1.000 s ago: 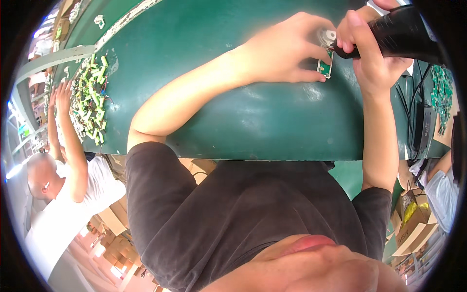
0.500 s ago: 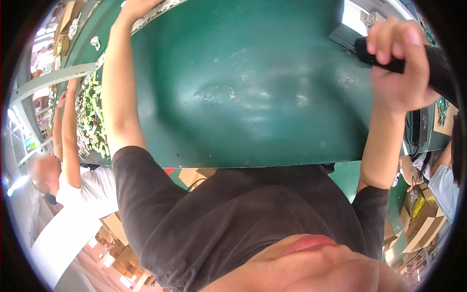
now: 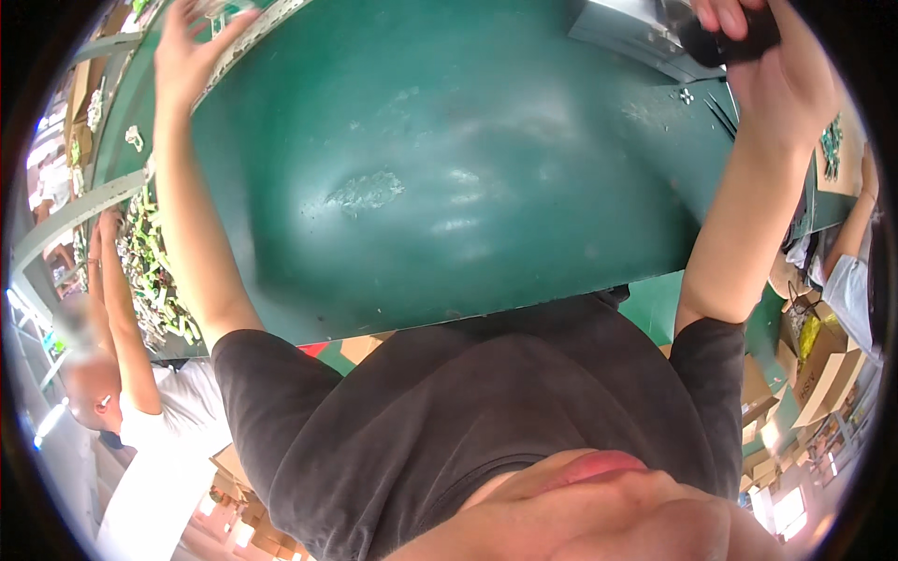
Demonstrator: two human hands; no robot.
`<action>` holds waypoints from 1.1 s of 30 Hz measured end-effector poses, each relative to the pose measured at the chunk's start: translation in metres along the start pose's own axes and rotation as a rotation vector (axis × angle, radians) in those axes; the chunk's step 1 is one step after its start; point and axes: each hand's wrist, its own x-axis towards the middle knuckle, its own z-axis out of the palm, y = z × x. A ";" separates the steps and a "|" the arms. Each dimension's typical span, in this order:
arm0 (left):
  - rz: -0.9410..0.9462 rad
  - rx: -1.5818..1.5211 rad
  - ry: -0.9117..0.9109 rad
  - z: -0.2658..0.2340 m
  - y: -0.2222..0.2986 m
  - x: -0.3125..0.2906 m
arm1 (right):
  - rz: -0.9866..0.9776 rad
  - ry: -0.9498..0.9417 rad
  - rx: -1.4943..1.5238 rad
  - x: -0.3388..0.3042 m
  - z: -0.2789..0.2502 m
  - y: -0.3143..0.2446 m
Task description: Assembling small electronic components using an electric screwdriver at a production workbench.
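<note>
My left hand (image 3: 187, 61) reaches to the far left, over the pale metal rail (image 3: 251, 42) along the table's edge. Its thumb and fingers are spread, and small pale pieces show just beyond the fingertips. At the far right my right hand (image 3: 781, 89) is raised, its fingers closed on a black object (image 3: 725, 39) with a rounded end; what kind of object it is I cannot tell. A silvery metal box (image 3: 636, 42) stands on the table beside that black object.
The green tabletop (image 3: 421, 243) has scuffed patches. A small metal part (image 3: 687, 96) and thin dark sticks (image 3: 720, 117) lie near my right forearm. Many small green and white pieces (image 3: 154, 271) are heaped at left, where a co-worker's arm (image 3: 131, 327) reaches. Open cardboard boxes (image 3: 828, 383) stand lower right.
My left hand has come further into view with its fingers spread. The right hand has moved upward with the black object, toward the metal box. The view has shifted slightly.
</note>
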 end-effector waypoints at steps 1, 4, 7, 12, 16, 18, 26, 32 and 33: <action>0.029 -0.033 -0.133 0.001 0.047 -0.011 | 0.025 -0.022 0.057 -0.002 0.004 0.001; 0.489 -0.250 -0.193 0.041 0.160 -0.046 | 0.096 -0.077 0.181 -0.009 0.009 0.009; 0.523 -0.534 -0.248 0.081 0.209 -0.078 | -0.016 -0.373 0.207 -0.009 0.004 0.027; 0.571 -0.572 -0.149 0.093 0.222 -0.087 | 0.163 -0.136 0.271 -0.029 0.039 0.028; 0.554 -0.470 -0.215 0.093 0.215 -0.089 | 0.157 -0.265 0.257 -0.022 0.022 0.031; 0.582 -0.457 -0.191 0.096 0.210 -0.089 | 0.129 -0.363 0.250 -0.021 0.019 0.032; 0.579 -0.513 -0.083 0.102 0.192 -0.100 | 0.093 -0.317 0.250 -0.038 0.055 0.045; 0.493 -0.478 0.010 0.090 0.203 -0.092 | 0.045 -0.305 0.222 -0.044 0.061 0.051; 0.516 -0.467 0.002 0.092 0.198 -0.093 | 0.040 -0.301 0.222 -0.045 0.065 0.052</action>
